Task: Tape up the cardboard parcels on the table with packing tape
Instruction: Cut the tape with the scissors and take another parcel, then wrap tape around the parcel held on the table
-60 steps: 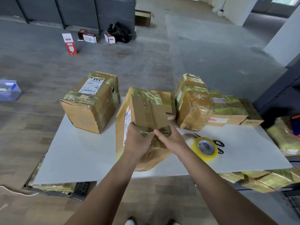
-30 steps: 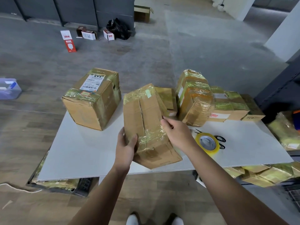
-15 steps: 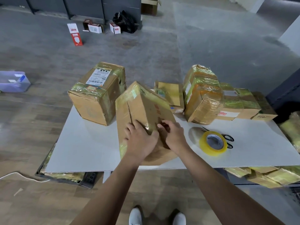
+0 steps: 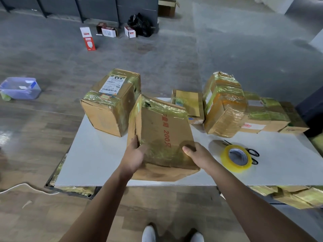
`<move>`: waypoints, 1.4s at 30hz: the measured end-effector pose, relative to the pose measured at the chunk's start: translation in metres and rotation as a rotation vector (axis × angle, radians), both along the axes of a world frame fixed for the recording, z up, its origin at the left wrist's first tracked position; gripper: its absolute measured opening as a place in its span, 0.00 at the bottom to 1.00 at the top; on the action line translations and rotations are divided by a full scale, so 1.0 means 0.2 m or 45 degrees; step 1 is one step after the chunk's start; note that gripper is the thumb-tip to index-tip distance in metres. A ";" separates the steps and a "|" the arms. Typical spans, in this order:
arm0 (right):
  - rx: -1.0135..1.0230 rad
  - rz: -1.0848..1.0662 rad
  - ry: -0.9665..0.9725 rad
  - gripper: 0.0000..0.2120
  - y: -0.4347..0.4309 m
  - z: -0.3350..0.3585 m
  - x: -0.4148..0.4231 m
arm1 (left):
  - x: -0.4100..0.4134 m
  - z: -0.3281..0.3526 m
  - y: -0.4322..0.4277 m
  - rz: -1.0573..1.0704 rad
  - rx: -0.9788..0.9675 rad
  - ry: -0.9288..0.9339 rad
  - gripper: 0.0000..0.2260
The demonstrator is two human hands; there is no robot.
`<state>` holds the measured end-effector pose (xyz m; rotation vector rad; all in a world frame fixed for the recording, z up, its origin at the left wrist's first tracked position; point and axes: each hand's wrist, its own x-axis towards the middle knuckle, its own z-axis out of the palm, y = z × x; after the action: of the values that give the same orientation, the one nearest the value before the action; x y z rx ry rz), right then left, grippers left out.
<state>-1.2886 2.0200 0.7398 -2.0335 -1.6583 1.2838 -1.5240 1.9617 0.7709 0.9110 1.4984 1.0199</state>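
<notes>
A cardboard parcel (image 4: 162, 130) with red print and bands of clear tape stands tilted near the front of the white table (image 4: 90, 161). My left hand (image 4: 134, 157) grips its lower left edge, thumb on the front face. My right hand (image 4: 197, 153) grips its lower right corner, thumb on the front face. A roll of yellowish packing tape (image 4: 236, 158) lies flat to the right of my right hand, with black scissors (image 4: 251, 153) partly under it.
A larger taped box (image 4: 111, 102) with a shipping label stands at the back left. A flat parcel (image 4: 187, 103), a bulging taped box (image 4: 222, 105) and low boxes (image 4: 265, 117) line the back right. More wrapped parcels (image 4: 295, 196) lie under the table's right edge. A plastic tub (image 4: 20, 88) sits on the floor.
I have turned the parcel in both hands, from its seam side to the face with red print. My hands have moved apart from its middle to its lower corners.
</notes>
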 end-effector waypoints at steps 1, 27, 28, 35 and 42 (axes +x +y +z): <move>0.014 0.028 -0.020 0.23 0.00 0.01 0.00 | -0.02 -0.01 -0.01 0.000 -0.030 -0.086 0.17; 0.046 0.018 -0.249 0.24 -0.01 0.10 0.30 | 0.61 -0.01 0.12 -0.440 0.354 0.884 0.23; 0.024 -0.001 -0.277 0.23 0.00 0.09 0.36 | 0.67 0.00 0.14 -0.482 0.358 0.862 0.22; -0.040 -0.088 -0.443 0.19 0.09 -0.06 0.81 | 1.14 -0.03 0.29 -0.710 0.305 0.785 0.20; 0.019 -0.040 -0.742 0.22 0.24 -0.20 1.12 | 1.39 -0.10 0.48 -0.706 0.102 0.875 0.18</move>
<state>-1.0648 2.0682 0.7003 -2.5751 -1.8258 0.6908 -1.2463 2.0572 0.7510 1.7333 1.6008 0.3629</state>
